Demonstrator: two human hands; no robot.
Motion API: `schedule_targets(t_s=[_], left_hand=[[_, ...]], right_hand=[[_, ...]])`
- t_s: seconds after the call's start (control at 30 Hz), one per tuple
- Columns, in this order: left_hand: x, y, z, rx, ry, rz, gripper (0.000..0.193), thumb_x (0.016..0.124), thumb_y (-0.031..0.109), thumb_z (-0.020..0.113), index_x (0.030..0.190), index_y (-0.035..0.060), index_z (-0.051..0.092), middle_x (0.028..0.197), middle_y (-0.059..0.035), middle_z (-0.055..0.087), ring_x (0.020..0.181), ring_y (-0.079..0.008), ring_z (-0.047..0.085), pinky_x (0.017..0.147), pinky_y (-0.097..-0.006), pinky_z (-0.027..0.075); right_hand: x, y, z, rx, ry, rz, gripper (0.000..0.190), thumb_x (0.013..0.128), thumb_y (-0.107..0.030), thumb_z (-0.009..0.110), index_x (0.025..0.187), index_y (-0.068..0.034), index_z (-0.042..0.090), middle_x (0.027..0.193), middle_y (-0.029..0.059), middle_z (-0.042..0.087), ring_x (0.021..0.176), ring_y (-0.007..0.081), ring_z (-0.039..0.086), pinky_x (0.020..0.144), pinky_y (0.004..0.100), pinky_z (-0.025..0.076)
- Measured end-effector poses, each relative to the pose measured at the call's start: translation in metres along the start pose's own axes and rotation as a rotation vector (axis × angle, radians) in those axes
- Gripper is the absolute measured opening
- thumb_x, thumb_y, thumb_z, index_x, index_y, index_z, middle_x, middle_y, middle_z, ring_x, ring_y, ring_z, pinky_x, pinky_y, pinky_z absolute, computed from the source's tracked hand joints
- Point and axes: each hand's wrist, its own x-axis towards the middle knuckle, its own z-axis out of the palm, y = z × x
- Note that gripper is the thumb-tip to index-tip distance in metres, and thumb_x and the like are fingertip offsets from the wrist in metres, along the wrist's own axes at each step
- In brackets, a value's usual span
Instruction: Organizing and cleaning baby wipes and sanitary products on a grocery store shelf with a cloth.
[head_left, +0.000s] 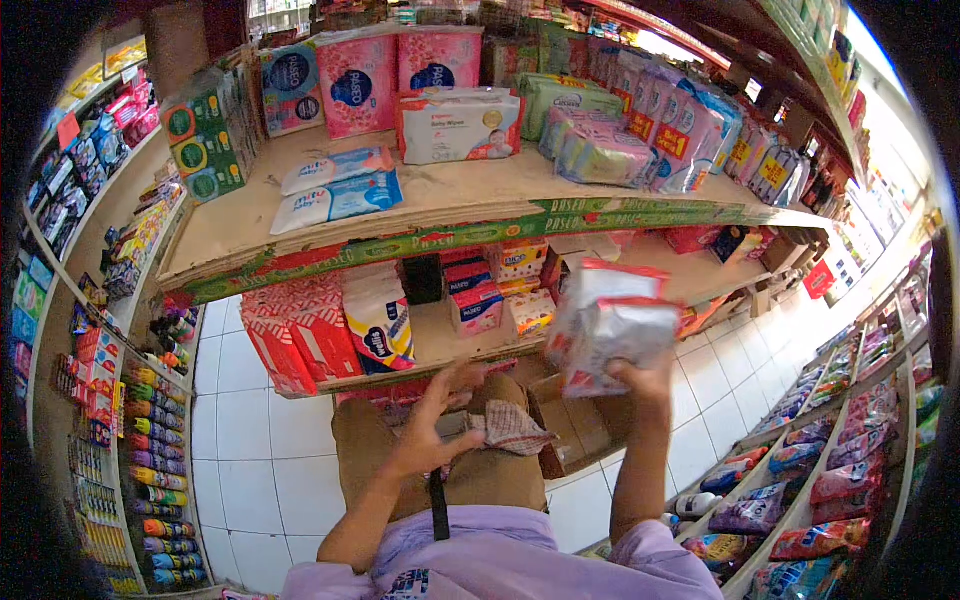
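My right hand (641, 379) grips two or so blurred packs with red edges and silvery-white faces (626, 337), held out before the lower shelf. With fingers apart and nothing seen in it, my left hand (439, 427) hovers over my lap, by a checked cloth (514, 427). On the upper shelf (247, 225) lie two Mitu baby wipes packs (341, 199), side by side and overlapping. A white and red baby wipes pack (459, 127) stands behind them to the right. Paseo packs (358, 86) stand at the back.
The lower shelf holds red packs (300, 337), a Wellis pack (382, 330) and small Paseo tissue packs (476, 307). An open cardboard box (592, 427) sits on the tiled floor below. Stocked shelves run along the left (161, 465) and right (817, 480).
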Motion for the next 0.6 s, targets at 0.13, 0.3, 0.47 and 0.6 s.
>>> schedule_targets(t_s=[0.13,0.3,0.47,0.6], left_hand=[[0.031,-0.026,0.042,-0.241,0.175,0.059,0.085,0.078,0.03,0.07,0.142,0.0075,0.02,0.136,-0.0153,0.039,0.123,-0.0236,0.041,0.101,-0.0355,0.036],[0.052,-0.07,0.067,-0.377,0.368,-0.233,0.069,0.084,0.031,0.064,0.137,0.0064,0.028,0.127,-0.0115,0.044,0.117,-0.0199,0.044,0.094,-0.0329,0.039],[0.063,-0.079,0.066,-0.912,0.522,-0.375,0.053,0.087,0.026,0.059,0.13,0.0068,0.035,0.121,-0.0087,0.048,0.109,-0.0165,0.049,0.089,-0.0314,0.043],[0.078,-0.074,0.06,-0.746,0.528,-0.321,0.052,0.087,0.028,0.058,0.13,0.0076,0.035,0.121,-0.01,0.047,0.11,-0.0185,0.048,0.09,-0.0313,0.042]], right_hand=[[-0.016,0.037,0.043,0.045,-0.171,0.316,0.062,0.065,-0.021,0.08,0.114,0.002,0.05,0.1,0.0107,0.062,0.09,0.0179,0.061,0.081,0.0314,0.049],[-0.021,0.074,0.066,0.069,-0.126,0.343,0.063,0.08,-0.025,0.07,0.127,0.0,0.036,0.122,0.0151,0.047,0.113,0.019,0.046,0.096,0.0342,0.038],[-0.027,0.103,0.051,0.463,-0.111,0.458,0.053,0.092,-0.029,0.052,0.13,0.0,0.029,0.124,0.0152,0.043,0.12,0.0203,0.037,0.102,0.0362,0.03],[-0.043,0.082,0.068,-0.081,-0.262,0.145,0.054,0.091,-0.023,0.052,0.134,0.001,0.027,0.131,0.0182,0.038,0.123,0.0232,0.037,0.103,0.0356,0.028]])
